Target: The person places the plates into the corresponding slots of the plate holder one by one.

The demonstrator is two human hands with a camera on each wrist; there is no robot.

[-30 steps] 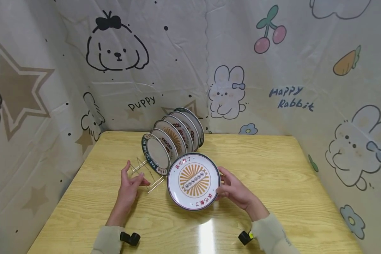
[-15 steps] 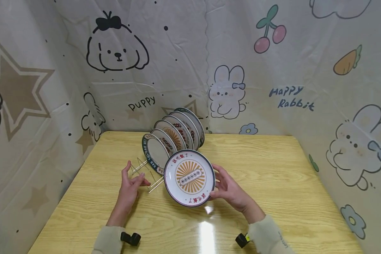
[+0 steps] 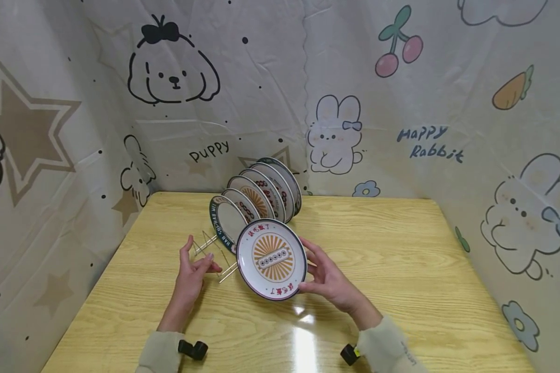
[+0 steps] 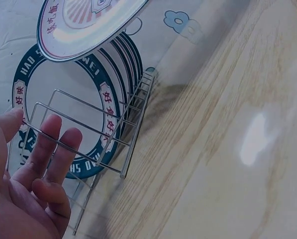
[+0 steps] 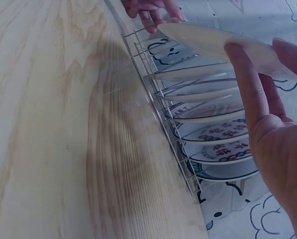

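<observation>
My right hand (image 3: 331, 284) grips a white plate (image 3: 271, 259) by its right rim, thumb in front and fingers behind. A yellow sunburst and red characters mark its face. It is tilted and raised in front of a wire dish rack (image 4: 131, 144), where several plates stand on edge in a row. The nearest racked plate (image 3: 228, 220) has a green lettered rim. At the rack's near end my left hand (image 3: 190, 280) pinches the end wire between thumb and fingers. In the right wrist view the held plate (image 5: 213, 42) is above the rack, apart from the racked plates.
The rack stands at the left of a wooden table (image 3: 378, 243). Behind and at the sides hangs a printed cloth (image 3: 270, 103) with cartoon animals. Light glares off the tabletop near the front.
My right hand has moved the held plate left and slightly up, closer to the rack, turning its face a little. The left hand and the racked plates stay where they were.
</observation>
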